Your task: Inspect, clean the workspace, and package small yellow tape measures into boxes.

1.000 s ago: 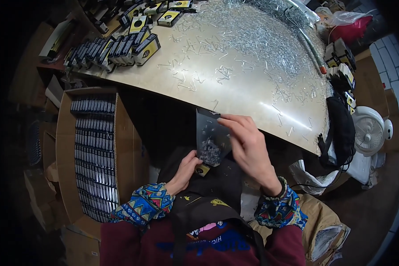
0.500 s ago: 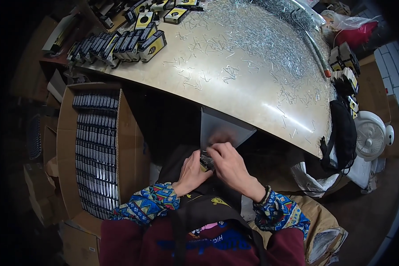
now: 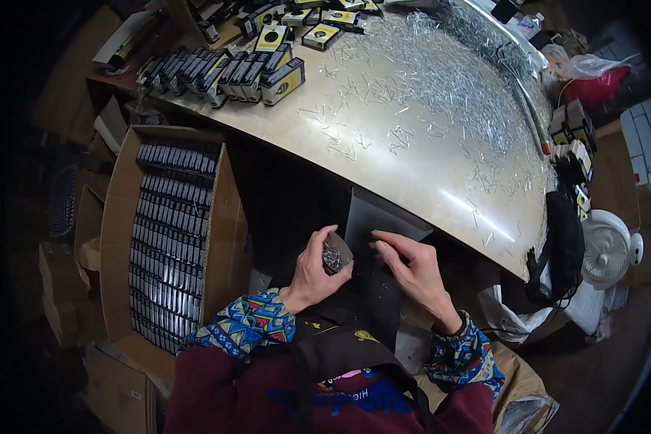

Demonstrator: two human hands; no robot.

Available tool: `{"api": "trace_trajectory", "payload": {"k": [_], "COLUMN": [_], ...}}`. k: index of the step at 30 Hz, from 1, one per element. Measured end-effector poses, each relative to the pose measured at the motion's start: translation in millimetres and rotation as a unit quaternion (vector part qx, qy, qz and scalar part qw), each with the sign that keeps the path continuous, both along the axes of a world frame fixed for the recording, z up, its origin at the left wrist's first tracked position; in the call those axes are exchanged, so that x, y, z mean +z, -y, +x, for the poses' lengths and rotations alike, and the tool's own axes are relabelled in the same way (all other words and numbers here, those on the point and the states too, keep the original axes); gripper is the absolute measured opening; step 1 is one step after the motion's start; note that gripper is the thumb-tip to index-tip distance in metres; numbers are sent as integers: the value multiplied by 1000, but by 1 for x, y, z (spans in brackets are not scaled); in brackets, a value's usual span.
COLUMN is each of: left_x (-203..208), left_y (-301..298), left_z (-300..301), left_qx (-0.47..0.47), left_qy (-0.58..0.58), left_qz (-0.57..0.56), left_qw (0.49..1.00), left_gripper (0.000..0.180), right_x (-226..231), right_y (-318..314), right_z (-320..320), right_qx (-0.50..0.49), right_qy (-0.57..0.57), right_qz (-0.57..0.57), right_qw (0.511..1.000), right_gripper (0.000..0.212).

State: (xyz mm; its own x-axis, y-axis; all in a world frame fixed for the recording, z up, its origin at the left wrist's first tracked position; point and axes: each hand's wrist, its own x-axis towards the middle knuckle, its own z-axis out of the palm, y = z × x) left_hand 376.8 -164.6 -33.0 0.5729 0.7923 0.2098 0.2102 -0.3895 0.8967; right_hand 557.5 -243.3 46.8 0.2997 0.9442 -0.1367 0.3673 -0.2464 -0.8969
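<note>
My left hand [image 3: 311,278] is wrapped round a small open carton [image 3: 344,249], tilted over my lap. Shiny bent metal wire pieces [image 3: 331,258] fill the inside of it. To the right of the carton and apart from it is my right hand [image 3: 418,275], its thumb and index finger pinched together. Whatever may be between those fingertips is too small and dark to make out. A grey panel [image 3: 387,215] hangs below the table edge just beyond both hands.
Loose wire pieces [image 3: 441,79] spread in a heap over the table [image 3: 267,124]. Small black-and-yellow boxes [image 3: 282,81] stand in a row at its far left. A large cardboard box [image 3: 228,199] with packed rows sits at left. A white fan [image 3: 606,242] and black bag [image 3: 557,239] are at right.
My hands have moved apart: the right one went from the carton's mouth out to the right. The wire pieces inside the carton now show. The whole view has shifted slightly.
</note>
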Motion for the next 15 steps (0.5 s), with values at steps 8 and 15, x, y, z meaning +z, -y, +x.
{"api": "trace_trajectory", "payload": {"k": [8, 15], "left_x": [29, 39], "left_y": [-20, -19], "left_z": [30, 42], "left_qx": [-51, -27], "left_qy": [8, -17], "left_qz": [101, 104], "left_qw": [994, 994], "left_gripper": [91, 71], "right_x": [15, 9], "right_y": [-18, -27], "right_z": [9, -2], "right_qx": [-57, -40], "right_qy": [77, 178], "right_qz": [24, 201], "right_qw": [995, 963], "right_gripper": [14, 53]}}
